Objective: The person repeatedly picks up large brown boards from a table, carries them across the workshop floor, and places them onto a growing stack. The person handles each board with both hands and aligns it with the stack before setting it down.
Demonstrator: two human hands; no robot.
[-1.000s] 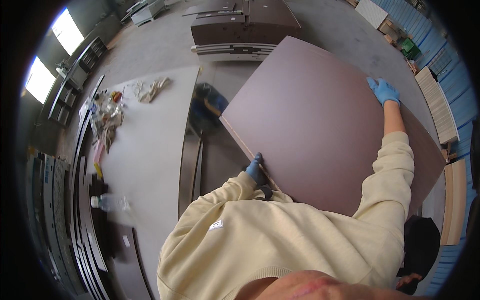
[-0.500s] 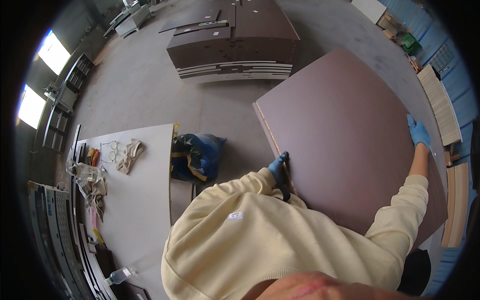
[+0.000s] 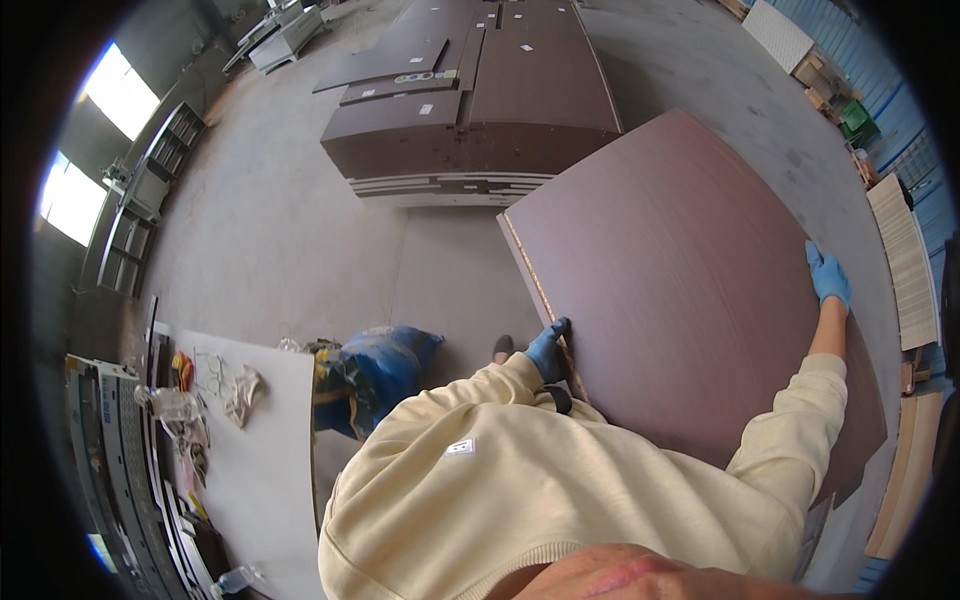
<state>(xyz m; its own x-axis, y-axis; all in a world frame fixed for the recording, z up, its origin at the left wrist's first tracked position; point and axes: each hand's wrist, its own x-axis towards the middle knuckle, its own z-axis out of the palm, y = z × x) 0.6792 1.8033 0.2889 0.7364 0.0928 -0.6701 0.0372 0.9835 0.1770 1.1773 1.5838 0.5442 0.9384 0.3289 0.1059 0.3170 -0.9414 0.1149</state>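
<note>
Board [image 3: 660,300], brown: left hand [image 3: 546,350] clamped on its left edge, right hand [image 3: 829,277] against its right edge, grip unclear, spread apparently to balance its width.

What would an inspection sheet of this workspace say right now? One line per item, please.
Surface: pale table at the person's left.
Job's things: large brown panel between both hands, raw left edge showing; any support underneath is hidden.
Clutter: crumpled cloth and other small items on the table; clear bottle lying near its left edge; stuffed blue bag on the floor beyond.
Hands: left hand, gloved, grips the panel's left edge; right hand, gloved, lies at its right edge, any grip underneath hidden.
Cables: nothing seen.
Surroundings: stack of brown panels ahead; blue wall at right; bright windows at left.
</note>
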